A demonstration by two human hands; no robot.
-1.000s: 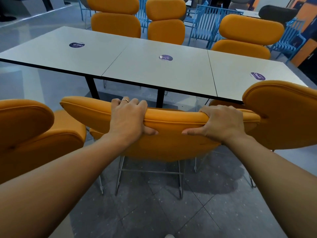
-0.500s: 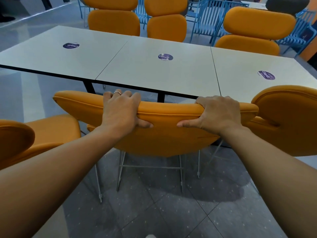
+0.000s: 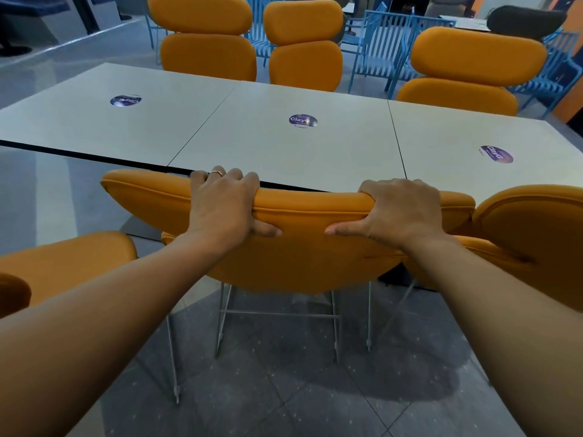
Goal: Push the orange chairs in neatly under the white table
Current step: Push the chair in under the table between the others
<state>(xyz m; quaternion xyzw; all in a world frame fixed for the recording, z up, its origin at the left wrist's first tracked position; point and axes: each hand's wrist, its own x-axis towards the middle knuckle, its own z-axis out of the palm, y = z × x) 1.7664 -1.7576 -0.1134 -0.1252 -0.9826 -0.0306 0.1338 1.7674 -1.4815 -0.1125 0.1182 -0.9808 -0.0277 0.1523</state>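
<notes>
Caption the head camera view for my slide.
Seen from above, left hand and right hand grip the orange chair at the white table.

head view, looking forward-down, close over chair back (image 3: 299,247).

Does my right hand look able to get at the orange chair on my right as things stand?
Probably yes. The right hand grips the middle chair along its top edge, and the right-hand chair stands just beside it with nothing between. It must let go first.
</notes>
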